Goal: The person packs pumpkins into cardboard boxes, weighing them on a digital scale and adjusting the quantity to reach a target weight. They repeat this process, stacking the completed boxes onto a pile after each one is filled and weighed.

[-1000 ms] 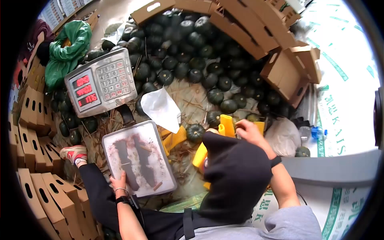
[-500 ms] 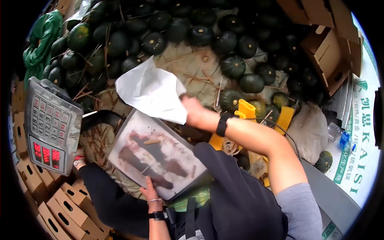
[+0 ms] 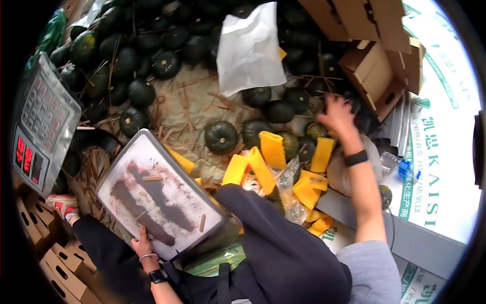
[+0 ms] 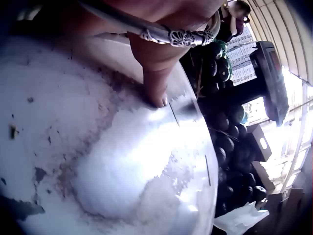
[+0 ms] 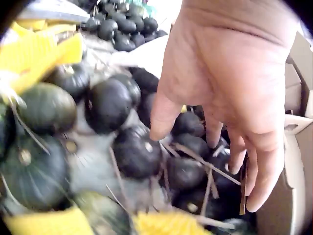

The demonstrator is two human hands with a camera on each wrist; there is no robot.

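My left hand (image 3: 144, 249) grips the near rim of the dirty metal weighing pan (image 3: 120, 188); in the left wrist view the thumb (image 4: 157, 83) presses on its whitish surface (image 4: 124, 166), and the other fingers are largely hidden. My right hand (image 3: 338, 119) reaches over the dark green squashes (image 3: 220, 137) beside an open cardboard box (image 3: 372, 68). Its fingers point down and spread apart in the right wrist view, with the palm (image 5: 225, 63) above the squashes (image 5: 137, 152); a dry strip (image 5: 244, 188) is by the fingertips. A white sheet (image 3: 251, 53) lies on the squashes ahead.
Yellow foam sleeves (image 3: 272, 149) and clear plastic (image 3: 292, 190) lie right of the pan. The scale's display unit (image 3: 43, 121) stands at left above stacked cartons (image 3: 63, 268). A plastic bottle (image 3: 390, 163) is at right, near a grey ledge (image 3: 395, 228).
My right hand took hold of the white sheet near the pan, let it go farther ahead, and moved right over the squashes. My left hand stays at the pan's rim.
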